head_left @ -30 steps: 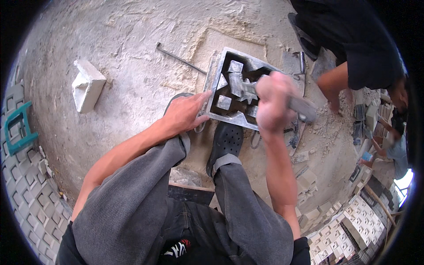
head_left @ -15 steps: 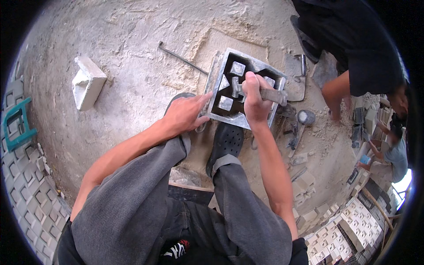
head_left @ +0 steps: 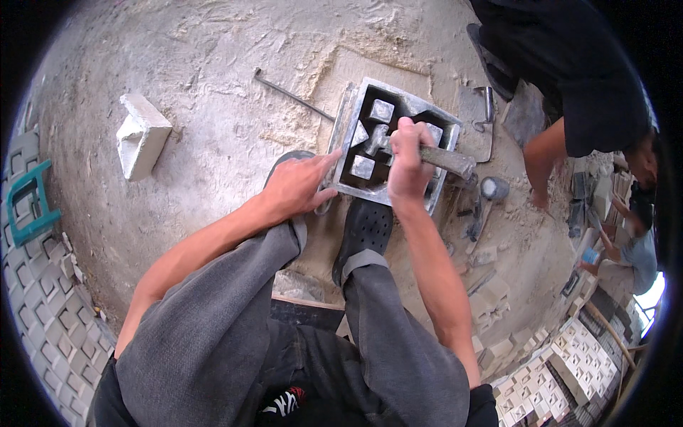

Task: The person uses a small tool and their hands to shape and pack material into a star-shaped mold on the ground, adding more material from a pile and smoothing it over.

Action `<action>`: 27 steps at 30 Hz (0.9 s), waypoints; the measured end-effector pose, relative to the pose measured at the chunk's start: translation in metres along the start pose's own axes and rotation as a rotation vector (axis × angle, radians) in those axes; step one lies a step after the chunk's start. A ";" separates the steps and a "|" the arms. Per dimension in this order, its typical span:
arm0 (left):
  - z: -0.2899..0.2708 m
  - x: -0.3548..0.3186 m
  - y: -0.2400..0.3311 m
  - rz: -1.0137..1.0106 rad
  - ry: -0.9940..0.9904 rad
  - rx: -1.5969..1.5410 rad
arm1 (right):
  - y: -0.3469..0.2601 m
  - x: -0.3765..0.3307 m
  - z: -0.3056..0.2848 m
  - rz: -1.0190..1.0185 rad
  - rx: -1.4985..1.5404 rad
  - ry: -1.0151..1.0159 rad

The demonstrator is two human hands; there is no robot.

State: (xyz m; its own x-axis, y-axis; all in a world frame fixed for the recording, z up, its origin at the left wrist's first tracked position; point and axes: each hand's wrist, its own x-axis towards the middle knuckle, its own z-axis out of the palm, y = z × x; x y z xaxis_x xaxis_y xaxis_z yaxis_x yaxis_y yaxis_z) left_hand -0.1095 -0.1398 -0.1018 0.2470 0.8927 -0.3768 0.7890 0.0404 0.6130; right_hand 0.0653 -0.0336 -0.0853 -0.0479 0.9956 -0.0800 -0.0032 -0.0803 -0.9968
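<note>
My right hand (head_left: 407, 165) is closed in a fist around the handle of a grey metal tamping tool (head_left: 432, 156), whose long axis runs almost level across the view, from its head at the left, down inside the square metal mould (head_left: 350, 134), to its free end at the right, which overhangs the mould's right rim. The tool's head sits among the pale raised blocks within the mould, near the centre; I cannot tell whether it touches them. My left hand (head_left: 297, 186) lies just left of the mould, fingers spread and extended, the fingertips touching or nearly touching its left rim, holding nothing. The mould therefore lies ahead of and between both hands, the right hand above it and the left beside it. My two shoes press against the mould's near edge. Farther out, a thin metal rod (head_left: 293, 95) lies on the sandy ground up and left of the mould, and a white cast block (head_left: 141, 134) rests well apart at the left. Another person crouches at upper right.
</note>
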 end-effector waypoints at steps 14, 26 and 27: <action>0.002 -0.007 -0.005 0.015 0.061 -0.011 | -0.122 0.033 -0.005 -0.215 0.302 -0.548; 0.005 -0.013 -0.013 0.057 0.140 0.021 | -0.094 0.038 0.002 -0.259 0.062 -0.646; 0.004 -0.013 -0.013 0.064 0.148 0.020 | -0.098 0.039 -0.004 -0.135 0.142 -0.608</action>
State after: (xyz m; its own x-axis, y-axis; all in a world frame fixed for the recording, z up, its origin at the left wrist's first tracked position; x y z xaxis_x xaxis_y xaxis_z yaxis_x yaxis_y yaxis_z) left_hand -0.1208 -0.1536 -0.1075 0.2131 0.9495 -0.2301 0.7859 -0.0266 0.6178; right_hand 0.0677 0.0136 0.0092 -0.5960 0.7959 0.1064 -0.1790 -0.0025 -0.9839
